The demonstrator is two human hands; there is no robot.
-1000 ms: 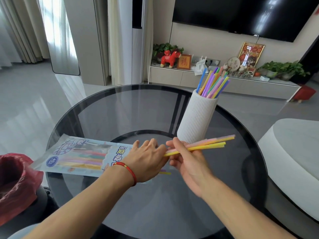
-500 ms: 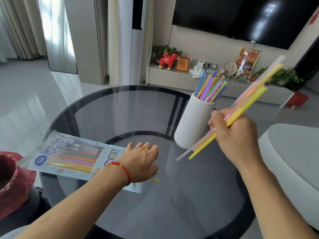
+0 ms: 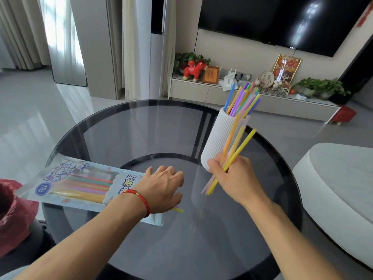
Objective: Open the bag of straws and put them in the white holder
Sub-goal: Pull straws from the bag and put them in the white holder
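Note:
A ribbed white holder stands on the round glass table, with several coloured straws sticking out of its top. My right hand is closed on a small bunch of yellow, orange and pink straws, held tilted just in front of the holder's lower part. The straw bag lies flat at the table's left, still holding several straws. My left hand rests palm down on the bag's open right end, fingers spread. A yellow straw tip pokes out beneath that hand.
A red plastic bag sits off the table's left edge. A white rounded seat is close on the right. Beyond the table stands a low TV cabinet with plants and ornaments.
My right hand brought the bunch of straws down from a raised, high-tilted position to just in front of the holder's base. My left hand stayed on the bag.

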